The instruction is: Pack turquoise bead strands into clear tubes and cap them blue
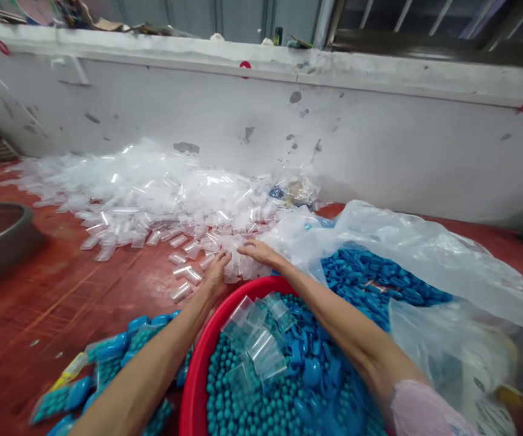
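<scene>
Both my hands reach past the far rim of a red tub (194, 387) to a heap of small clear plastic sleeves (152, 188) on the floor. My left hand (218, 272) is open, its fingers stretched forward along the near side of a loose cluster of sleeves (233, 257). From the right, my right hand (260, 252) lies over the same cluster, open with fingers extended. Inside the tub are teal beads (225, 387), blue plastic pieces (313, 369) with a clip-like shape, and several clear sleeves (261, 348) lying on top.
Filled packets (107, 357) of teal beads and blue pieces lie left of the tub. To the right, a large plastic sheet (393, 236) partly covers a pile of blue pieces (370, 275). A grey basin (20, 242) stands far left. A white wall (379, 145) closes the back.
</scene>
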`<state>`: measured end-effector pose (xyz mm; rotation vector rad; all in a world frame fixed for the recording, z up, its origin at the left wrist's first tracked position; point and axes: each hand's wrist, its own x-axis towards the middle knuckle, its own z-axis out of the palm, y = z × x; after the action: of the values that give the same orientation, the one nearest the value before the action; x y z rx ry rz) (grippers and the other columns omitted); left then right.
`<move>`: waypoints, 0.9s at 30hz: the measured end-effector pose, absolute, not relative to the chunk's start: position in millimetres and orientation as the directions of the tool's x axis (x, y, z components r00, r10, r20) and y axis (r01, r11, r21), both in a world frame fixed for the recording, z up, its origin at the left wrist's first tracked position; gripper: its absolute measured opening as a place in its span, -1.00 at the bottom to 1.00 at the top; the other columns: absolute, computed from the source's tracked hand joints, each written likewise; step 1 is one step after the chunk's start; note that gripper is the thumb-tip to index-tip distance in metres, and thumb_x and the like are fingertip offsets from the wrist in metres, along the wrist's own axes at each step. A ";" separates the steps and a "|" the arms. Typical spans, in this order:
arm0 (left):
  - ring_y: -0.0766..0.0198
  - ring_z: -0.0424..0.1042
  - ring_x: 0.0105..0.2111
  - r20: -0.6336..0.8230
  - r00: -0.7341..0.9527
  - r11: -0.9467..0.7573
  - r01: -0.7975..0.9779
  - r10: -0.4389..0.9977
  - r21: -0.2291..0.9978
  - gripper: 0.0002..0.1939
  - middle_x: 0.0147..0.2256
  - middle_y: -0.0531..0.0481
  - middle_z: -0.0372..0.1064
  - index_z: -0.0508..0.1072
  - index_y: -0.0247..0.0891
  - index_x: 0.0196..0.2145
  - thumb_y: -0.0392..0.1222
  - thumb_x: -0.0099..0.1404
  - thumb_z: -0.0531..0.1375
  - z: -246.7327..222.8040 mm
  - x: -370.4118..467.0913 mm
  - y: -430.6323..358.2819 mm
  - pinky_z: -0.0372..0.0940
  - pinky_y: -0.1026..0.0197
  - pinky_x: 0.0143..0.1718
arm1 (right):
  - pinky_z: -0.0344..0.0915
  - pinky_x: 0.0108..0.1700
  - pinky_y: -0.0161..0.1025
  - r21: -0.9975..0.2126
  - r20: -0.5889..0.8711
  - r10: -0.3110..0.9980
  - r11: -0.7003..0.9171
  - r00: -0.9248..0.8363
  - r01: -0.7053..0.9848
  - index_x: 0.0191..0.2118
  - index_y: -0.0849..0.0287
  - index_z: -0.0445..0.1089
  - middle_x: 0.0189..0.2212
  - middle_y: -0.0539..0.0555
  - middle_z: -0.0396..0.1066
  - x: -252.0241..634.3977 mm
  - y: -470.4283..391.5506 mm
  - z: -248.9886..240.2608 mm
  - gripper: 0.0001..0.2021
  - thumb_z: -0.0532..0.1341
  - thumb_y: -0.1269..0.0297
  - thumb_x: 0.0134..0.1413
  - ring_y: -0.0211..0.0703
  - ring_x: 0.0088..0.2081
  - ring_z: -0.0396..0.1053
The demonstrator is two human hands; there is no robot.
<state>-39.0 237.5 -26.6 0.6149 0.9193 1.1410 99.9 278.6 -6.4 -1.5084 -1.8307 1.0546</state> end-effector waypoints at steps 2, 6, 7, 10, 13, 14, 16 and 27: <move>0.39 0.34 -0.57 -0.250 0.115 0.275 -0.469 0.961 0.839 -0.57 -0.40 0.08 0.33 0.22 -0.18 -0.13 -0.18 0.01 0.21 -7.2 -37.9 233.3 0.30 0.28 -0.58 | 0.15 -0.05 -0.17 -0.830 -0.001 0.982 0.104 -0.188 0.547 -0.05 0.26 0.29 -0.09 0.15 0.32 103.7 268.2 9.1 -0.51 0.16 0.04 -0.08 -0.06 -0.08 0.27; 0.39 0.33 -0.58 -0.174 0.103 0.200 -0.382 0.979 0.902 -0.47 -0.33 0.06 0.32 0.19 -0.15 -0.08 -0.17 -0.03 0.23 21.3 -33.2 208.8 0.29 0.29 -0.62 | 0.07 0.02 -0.20 -0.827 0.121 0.980 0.188 -0.159 0.529 0.03 0.29 0.19 -0.01 0.18 0.23 112.6 233.1 32.9 -0.47 0.14 0.08 -0.04 -0.10 0.00 0.18; 0.38 0.34 -0.56 -0.132 0.090 0.155 -0.319 0.987 0.935 -0.47 -0.31 0.05 0.32 0.19 -0.15 -0.06 -0.16 -0.02 0.23 24.9 -31.6 199.4 0.31 0.27 -0.58 | 0.08 0.02 -0.19 -0.826 0.142 0.977 0.207 -0.161 0.525 0.03 0.29 0.19 -0.01 0.18 0.24 115.8 222.2 35.4 -0.48 0.14 0.10 -0.04 -0.10 -0.01 0.18; 0.28 0.38 -0.33 0.110 0.036 -0.111 0.019 0.993 0.994 -0.53 -0.21 0.00 0.32 0.21 -0.20 -0.05 -0.15 0.05 0.16 28.2 -28.6 168.5 0.31 0.18 -0.30 | 0.16 -0.07 -0.20 -0.821 0.211 0.959 0.279 -0.189 0.498 0.04 0.27 0.17 -0.06 0.17 0.27 127.9 190.0 34.5 -0.51 0.12 0.15 -0.01 -0.12 -0.08 0.24; 0.20 0.29 -0.12 0.275 0.101 -0.293 0.352 0.956 0.889 -0.59 -0.11 -0.03 0.29 0.22 -0.23 -0.05 -0.17 0.11 0.09 23.1 -29.3 140.7 0.19 0.12 -0.07 | 0.21 -0.13 -0.21 -0.814 0.237 0.936 0.338 -0.261 0.473 0.04 0.27 0.16 -0.08 0.15 0.28 142.5 164.9 27.0 -0.52 0.11 0.16 0.00 -0.13 -0.13 0.27; 0.18 0.27 -0.09 0.285 0.138 -0.316 0.434 0.949 0.844 -0.60 -0.09 -0.05 0.27 0.22 -0.24 -0.05 -0.17 0.13 0.07 20.6 -30.0 133.0 0.17 0.10 -0.05 | 0.20 -0.12 -0.20 -0.808 0.228 0.926 0.352 -0.300 0.472 0.06 0.25 0.15 -0.07 0.15 0.28 147.2 158.6 24.5 -0.51 0.12 0.16 0.00 -0.13 -0.13 0.27; 0.17 0.23 -0.05 0.275 0.221 -0.353 0.579 0.936 0.735 -0.61 -0.06 -0.09 0.25 0.21 -0.27 -0.04 -0.19 0.15 0.03 16.2 -30.8 119.7 0.14 0.09 -0.03 | 0.17 -0.07 -0.19 -0.782 0.212 0.892 0.399 -0.398 0.478 0.10 0.20 0.10 -0.02 0.13 0.25 155.2 148.6 20.9 -0.45 0.16 0.16 -0.03 -0.10 -0.08 0.24; -0.04 0.14 0.01 0.115 0.212 -0.218 0.975 0.971 0.042 -0.55 0.08 -0.19 0.09 0.21 -0.18 0.05 -0.21 0.17 -0.01 -5.2 -16.7 62.1 0.11 -0.04 -0.07 | 0.03 0.00 0.00 -0.344 0.226 0.958 0.248 -0.177 0.906 0.15 0.13 0.00 0.10 0.25 0.04 165.3 87.8 34.3 -0.33 0.23 0.27 -0.12 0.12 0.04 0.09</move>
<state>-16.7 62.1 -5.2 2.4755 1.9879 0.1848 165.3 87.8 34.3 -1.7041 -2.1366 0.1829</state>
